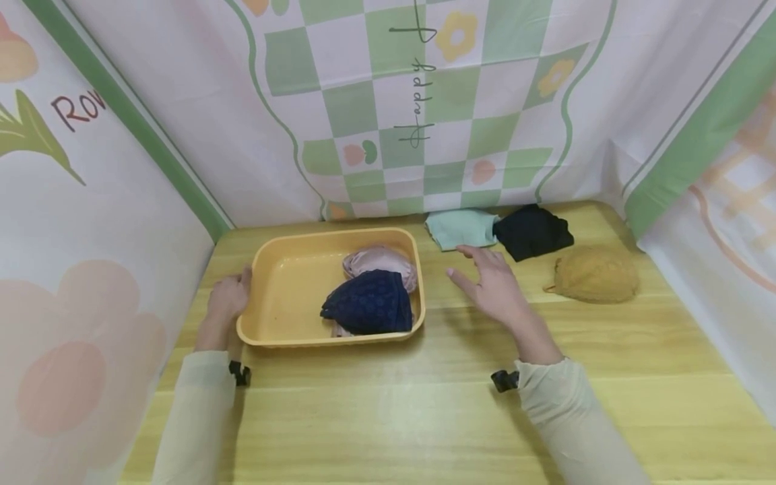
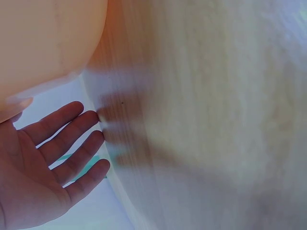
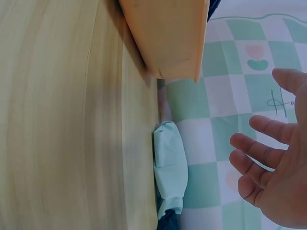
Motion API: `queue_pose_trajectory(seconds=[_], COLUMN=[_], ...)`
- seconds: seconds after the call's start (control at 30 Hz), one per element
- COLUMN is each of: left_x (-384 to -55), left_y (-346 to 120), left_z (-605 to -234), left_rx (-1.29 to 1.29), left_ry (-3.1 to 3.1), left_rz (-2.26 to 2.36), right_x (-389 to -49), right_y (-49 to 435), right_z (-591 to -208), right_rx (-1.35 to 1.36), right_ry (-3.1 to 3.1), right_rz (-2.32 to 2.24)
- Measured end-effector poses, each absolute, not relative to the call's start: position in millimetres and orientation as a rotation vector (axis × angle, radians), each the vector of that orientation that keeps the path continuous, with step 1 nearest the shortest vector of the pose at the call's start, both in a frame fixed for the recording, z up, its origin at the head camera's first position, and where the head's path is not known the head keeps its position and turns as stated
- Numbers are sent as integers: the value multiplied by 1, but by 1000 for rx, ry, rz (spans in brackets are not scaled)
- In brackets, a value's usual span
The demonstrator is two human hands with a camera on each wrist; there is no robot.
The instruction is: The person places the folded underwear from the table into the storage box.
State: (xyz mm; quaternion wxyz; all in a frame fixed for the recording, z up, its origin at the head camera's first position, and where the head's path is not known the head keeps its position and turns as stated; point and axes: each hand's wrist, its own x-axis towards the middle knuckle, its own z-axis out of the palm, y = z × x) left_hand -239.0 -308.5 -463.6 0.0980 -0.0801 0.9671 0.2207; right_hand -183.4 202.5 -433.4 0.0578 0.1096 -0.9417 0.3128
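Observation:
A yellow plastic basin (image 1: 285, 289) stands on the table, holding a satiny pink garment (image 1: 382, 259) and a navy cup-shaped garment (image 1: 370, 303) that partly covers it. At the basin's left rim is my left hand (image 1: 229, 296), its thumb at the rim; the left wrist view shows its fingers (image 2: 72, 136) spread and nearly straight, below the basin's wall. My right hand (image 1: 494, 283) hovers right of the basin with fingers apart and nothing in it. Just beyond its fingertips lies a folded mint-green cloth garment (image 1: 462, 229).
A black folded garment (image 1: 533, 231) touches the mint one at the back of the table. To the right lies a mustard-yellow cup-shaped garment (image 1: 597, 275). A checkered curtain (image 1: 424, 114) hangs along the table's back edge (image 1: 279, 228), with printed cloth at both sides.

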Motion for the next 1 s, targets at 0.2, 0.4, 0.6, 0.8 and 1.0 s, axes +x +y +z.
queue_pose_trajectory(seconds=[0.2,0.4,0.6,0.8,1.0], left_x=[-240,-240,-238,-238,-239], left_y=[-307,-307,-307,-307,-308], left_z=[-463,-463,-463,-460,-461], left_rx=[-230,-226,-225,-242,-251], left_ry=[2867,2864,2862,2861,2839], left_rz=[646,651,655,668,676], right_x=[-184,-185,-185,-187,-188], right_y=[209,214,222,228,233], right_z=[-436,-438,-439,-438,-438], right_rx=[312,315,258,245,231], right_ry=[-2856,-2850,-2881,-2878,-2888], right_rz=[949,967,960,952,936])
